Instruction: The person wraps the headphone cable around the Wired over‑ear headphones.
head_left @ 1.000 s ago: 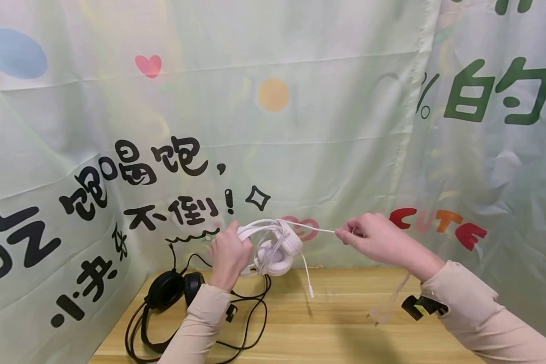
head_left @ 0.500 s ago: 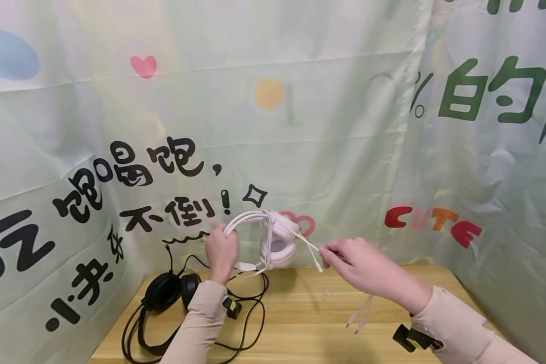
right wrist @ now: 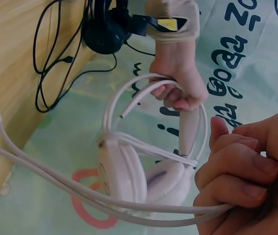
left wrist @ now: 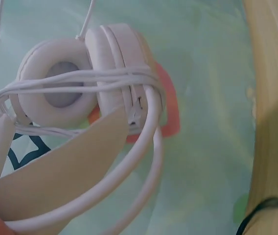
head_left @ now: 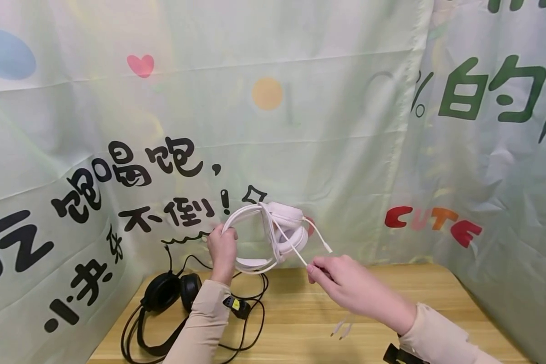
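Note:
A pair of white headphones (head_left: 285,214) is held up above the table, and my left hand (head_left: 223,253) grips it by the headband. White cable (left wrist: 75,78) is wound in several turns across the ear cups and band. My right hand (head_left: 348,285) pinches a stretch of this cable to the right of the cups, its fingers (right wrist: 242,166) curled in the right wrist view. From the cable there, two thin plug ends (head_left: 340,331) hang below that hand. Another short white lead (head_left: 320,237) sticks out from the upper ear cup.
Black headphones (head_left: 161,293) lie at the left of the wooden table (head_left: 391,323), their black cable (head_left: 260,316) looped beside my left forearm. A printed cloth (head_left: 336,151) hangs close behind the table and along both sides.
My right hand has moved left and down, closer to the headphones, with the cable in its fingers. The white headphones have turned and risen slightly in my left hand.

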Motion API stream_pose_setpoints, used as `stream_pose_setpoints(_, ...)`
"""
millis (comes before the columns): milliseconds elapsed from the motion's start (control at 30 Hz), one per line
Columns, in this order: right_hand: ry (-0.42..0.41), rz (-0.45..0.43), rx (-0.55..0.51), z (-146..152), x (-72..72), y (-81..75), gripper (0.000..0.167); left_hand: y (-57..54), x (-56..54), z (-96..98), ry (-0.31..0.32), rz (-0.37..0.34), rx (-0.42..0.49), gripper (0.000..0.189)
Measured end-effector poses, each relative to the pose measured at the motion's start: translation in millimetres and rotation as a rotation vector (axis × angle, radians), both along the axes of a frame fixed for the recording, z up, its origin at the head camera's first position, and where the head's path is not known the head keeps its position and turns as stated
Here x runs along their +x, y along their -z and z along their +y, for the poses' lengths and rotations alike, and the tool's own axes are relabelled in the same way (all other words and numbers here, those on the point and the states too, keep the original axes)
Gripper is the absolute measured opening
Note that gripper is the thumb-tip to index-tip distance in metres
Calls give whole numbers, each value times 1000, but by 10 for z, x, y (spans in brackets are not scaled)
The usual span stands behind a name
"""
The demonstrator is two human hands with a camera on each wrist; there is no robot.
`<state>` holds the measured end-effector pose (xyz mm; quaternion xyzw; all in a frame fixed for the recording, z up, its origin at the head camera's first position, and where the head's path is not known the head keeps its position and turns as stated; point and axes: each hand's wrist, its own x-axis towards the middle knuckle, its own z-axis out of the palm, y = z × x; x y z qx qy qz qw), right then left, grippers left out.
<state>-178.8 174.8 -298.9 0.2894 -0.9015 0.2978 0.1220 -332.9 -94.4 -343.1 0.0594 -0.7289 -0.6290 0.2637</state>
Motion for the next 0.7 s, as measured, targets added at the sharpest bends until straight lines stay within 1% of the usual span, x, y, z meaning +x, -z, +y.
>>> stream_pose_setpoints(67,5,5,-2,-25,-3,37,27,13,5,13,69,-1,110,13)
stream_pose_setpoints(167,6,-1,-3,-60,-7,94,26,39,9,30,191,-2,281,11)
stream_pose_setpoints(233,2,-13,-8,-77,-10,130,26,60,8,40,248,6,370,13)
stream_pose_setpoints(400,-7,-31,-29,-88,-27,209,27,103,13,71,306,42,508,18)
stream_pose_setpoints(500,-15,9,-31,-86,-53,263,26,99,26,98,347,68,571,21)
stream_pose_setpoints(633,-28,35,-41,-82,-93,334,25,90,52,139,393,96,626,21)
stream_pose_setpoints(700,-34,25,-56,-79,-112,368,25,91,61,158,410,108,645,20)
